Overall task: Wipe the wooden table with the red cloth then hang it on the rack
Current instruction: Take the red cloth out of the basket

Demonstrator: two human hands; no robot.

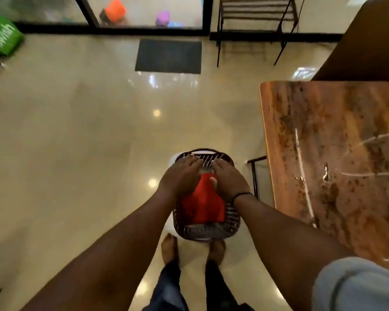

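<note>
Left grip point(182, 176): fingers straight, flat over basket point(230, 221).
Right grip point(228, 179): fingers extended, thumb touching cloth point(203, 206).
Cloth: red, in basket, beside desk point(332, 153).
Writing: green bag point(1, 34), unreadable.
Rack point(256, 13): far wall.

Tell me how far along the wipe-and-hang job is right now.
Nothing looks done yet: the wooden table still shows wet streaks and the rack across the room is bare. In hand: both the left hand and right hand reach into the dark basket over the red cloth, though a firm grip is not clear. Left: lift the cloth, wipe, then hang it.
</note>
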